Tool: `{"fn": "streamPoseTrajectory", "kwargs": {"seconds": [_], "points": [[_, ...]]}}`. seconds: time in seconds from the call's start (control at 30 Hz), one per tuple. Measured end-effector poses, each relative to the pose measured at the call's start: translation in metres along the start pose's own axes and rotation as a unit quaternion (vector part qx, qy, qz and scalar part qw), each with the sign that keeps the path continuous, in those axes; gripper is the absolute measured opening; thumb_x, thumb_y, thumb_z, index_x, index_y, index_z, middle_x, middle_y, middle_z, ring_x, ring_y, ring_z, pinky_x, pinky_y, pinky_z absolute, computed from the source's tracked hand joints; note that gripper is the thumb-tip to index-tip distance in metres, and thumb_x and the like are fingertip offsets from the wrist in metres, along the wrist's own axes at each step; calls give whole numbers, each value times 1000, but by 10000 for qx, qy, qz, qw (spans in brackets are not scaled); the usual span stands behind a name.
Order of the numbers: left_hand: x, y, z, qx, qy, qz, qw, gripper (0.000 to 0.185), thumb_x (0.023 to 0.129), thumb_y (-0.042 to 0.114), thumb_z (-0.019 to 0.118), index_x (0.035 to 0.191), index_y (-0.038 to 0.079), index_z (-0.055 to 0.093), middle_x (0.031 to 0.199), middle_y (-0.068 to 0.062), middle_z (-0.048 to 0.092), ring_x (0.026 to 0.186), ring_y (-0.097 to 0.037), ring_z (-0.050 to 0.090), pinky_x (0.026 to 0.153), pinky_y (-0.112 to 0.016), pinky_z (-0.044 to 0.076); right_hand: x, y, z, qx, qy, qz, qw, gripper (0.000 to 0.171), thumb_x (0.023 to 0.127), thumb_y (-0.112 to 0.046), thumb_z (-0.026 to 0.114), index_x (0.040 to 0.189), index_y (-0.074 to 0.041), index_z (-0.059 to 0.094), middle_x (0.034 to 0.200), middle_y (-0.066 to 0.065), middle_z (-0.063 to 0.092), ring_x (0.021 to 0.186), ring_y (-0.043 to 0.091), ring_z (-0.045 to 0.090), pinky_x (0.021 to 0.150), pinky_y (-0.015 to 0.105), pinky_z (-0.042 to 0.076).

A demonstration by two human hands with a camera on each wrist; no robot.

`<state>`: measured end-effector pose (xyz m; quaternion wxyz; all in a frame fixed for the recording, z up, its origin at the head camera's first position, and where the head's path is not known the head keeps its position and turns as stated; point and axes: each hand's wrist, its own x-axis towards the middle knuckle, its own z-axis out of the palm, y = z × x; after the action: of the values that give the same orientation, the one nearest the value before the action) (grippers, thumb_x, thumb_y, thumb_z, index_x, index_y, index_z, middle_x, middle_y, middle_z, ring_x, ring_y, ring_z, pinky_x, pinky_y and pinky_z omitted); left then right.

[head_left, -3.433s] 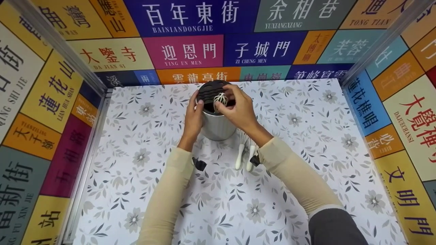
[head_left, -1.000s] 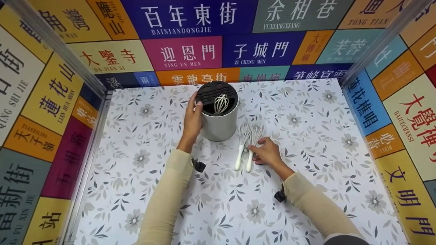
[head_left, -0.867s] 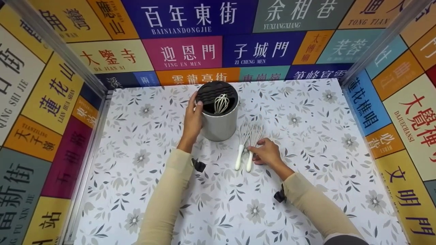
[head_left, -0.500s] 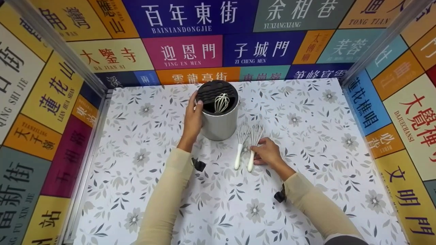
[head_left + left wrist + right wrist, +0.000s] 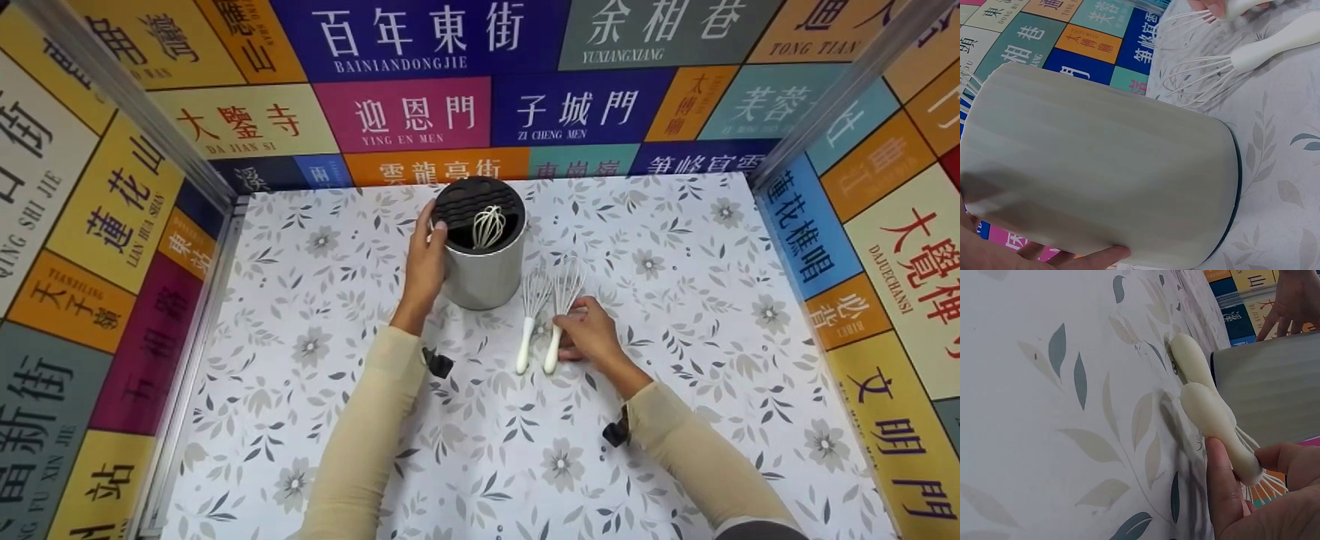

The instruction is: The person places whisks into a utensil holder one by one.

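A grey cylindrical utensil holder point(image 5: 484, 279) with a black slotted top stands upright at the back of the table. My left hand point(image 5: 426, 259) holds its left side, thumb near the rim; in the left wrist view, fingers point(image 5: 1107, 257) lie along its wall. The wire head of a small whisk point(image 5: 489, 226) sticks out of the holder's opening. My right hand point(image 5: 592, 334) pinches the handle of a white whisk point(image 5: 1213, 417) between thumb and fingers. Just left of it another white whisk point(image 5: 526, 337) lies on the table, wires toward the holder.
A white cloth with a grey leaf and flower print covers the table point(image 5: 562, 465). Colourful panels with large characters form a back wall point(image 5: 420, 112) close behind the holder, and side walls stand left and right. Metal posts point(image 5: 161, 112) mark the corners.
Earlier, my right hand was at the small whisk in the holder's opening. It has since come down to the right whisk on the table, which has now shifted slightly; my left hand stayed at the holder.
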<state>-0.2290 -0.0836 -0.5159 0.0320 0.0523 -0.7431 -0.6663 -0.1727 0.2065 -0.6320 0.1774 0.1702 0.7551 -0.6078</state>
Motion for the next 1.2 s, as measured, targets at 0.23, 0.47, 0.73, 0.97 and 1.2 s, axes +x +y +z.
{"fn": "streamPoseTrajectory", "kwargs": {"seconds": [0.23, 0.47, 0.73, 0.97, 1.2], "points": [[14, -26, 2, -84, 58, 103, 9999, 51, 110, 28, 44, 160, 21, 37, 166, -6, 35, 155, -20, 28, 127, -39, 21, -3, -11, 2, 137, 6, -146, 9998, 52, 91, -21, 71, 134, -7, 45, 98, 8, 67, 68, 23, 72, 59, 47, 62], [15, -36, 3, 174, 144, 6, 9997, 50, 108, 41, 43, 158, 36, 39, 163, -2, 37, 151, -16, 32, 125, -41, 25, -10, -30, 5, 308, -93, -405, 9987, 56, 93, -20, 69, 139, -5, 43, 99, 9, 65, 79, 26, 75, 63, 47, 63], [17, -36, 3, 113, 187, 159, 9996, 50, 108, 37, 44, 158, 32, 40, 163, -1, 40, 151, -14, 33, 125, -37, 25, -17, -53, 10, 210, -132, -750, 9969, 44, 92, -19, 69, 130, -10, 48, 99, 12, 68, 87, 31, 75, 64, 48, 63], [18, -36, 4, 50, 179, 217, 9996, 51, 108, 35, 45, 158, 30, 39, 163, -1, 39, 152, -14, 33, 125, -36, 25, -23, -75, 15, 207, -167, -961, 9950, 41, 92, -20, 69, 126, -15, 48, 98, 12, 69, 85, 28, 76, 63, 47, 63], [18, -35, 4, 133, 186, 224, 9995, 51, 108, 35, 44, 158, 30, 39, 163, -2, 39, 152, -15, 33, 125, -36, 25, -29, -99, 20, 464, -256, -1221, 9911, 44, 92, -17, 69, 128, -9, 46, 94, 8, 66, 81, 23, 75, 63, 50, 62]]}}
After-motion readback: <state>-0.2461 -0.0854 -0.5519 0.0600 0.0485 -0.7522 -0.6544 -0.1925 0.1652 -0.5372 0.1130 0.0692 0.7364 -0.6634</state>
